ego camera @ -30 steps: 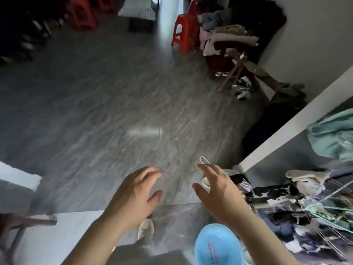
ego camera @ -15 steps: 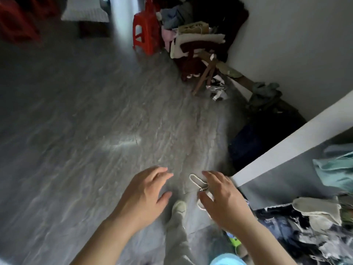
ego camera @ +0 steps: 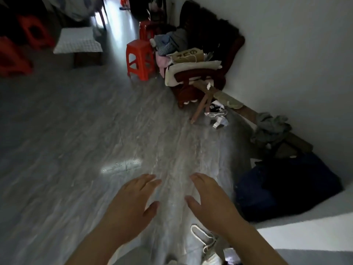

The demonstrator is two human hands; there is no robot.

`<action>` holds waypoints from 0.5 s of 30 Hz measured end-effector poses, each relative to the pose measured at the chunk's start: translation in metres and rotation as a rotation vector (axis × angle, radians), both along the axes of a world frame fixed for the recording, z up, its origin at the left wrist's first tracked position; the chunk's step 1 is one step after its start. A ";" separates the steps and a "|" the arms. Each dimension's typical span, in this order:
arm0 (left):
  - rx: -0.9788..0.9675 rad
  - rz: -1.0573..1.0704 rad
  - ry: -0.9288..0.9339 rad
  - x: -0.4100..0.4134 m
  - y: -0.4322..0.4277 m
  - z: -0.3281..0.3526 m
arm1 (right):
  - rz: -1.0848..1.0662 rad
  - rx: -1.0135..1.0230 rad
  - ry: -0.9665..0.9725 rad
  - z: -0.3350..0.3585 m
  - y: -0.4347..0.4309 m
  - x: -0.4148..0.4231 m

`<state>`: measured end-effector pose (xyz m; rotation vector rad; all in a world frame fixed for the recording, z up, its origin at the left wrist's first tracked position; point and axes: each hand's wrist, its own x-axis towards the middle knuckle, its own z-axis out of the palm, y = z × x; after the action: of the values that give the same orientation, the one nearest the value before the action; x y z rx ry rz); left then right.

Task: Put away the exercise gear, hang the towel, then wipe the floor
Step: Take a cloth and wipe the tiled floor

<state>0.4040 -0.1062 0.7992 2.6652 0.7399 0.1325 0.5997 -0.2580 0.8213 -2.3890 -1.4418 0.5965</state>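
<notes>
All I get of the person on my feed is a pair of bare hands with the forearms behind them. The left hand (ego camera: 131,203) and the right hand (ego camera: 212,201) are uncovered, skin from fingertips to wrist. Both forearms are bare as far as the lower edge of my view. Blur softens the fingertips, so I cannot read the nails. A whitish blurred shape (ego camera: 211,259) at the bottom edge may be a shoe on the person's foot; I cannot tell.
</notes>
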 end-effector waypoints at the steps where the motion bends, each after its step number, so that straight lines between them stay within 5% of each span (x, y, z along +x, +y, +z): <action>1: -0.003 -0.004 0.004 0.012 0.016 0.000 | -0.012 0.002 0.003 0.000 0.015 0.014; 15: -0.053 -0.258 0.065 0.227 0.260 0.006 | -0.400 -0.032 0.074 -0.002 0.183 0.186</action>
<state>0.6315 0.1539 0.8048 2.6963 0.4062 -0.0405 0.7860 -0.0754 0.8193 -2.5490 -0.8915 0.5985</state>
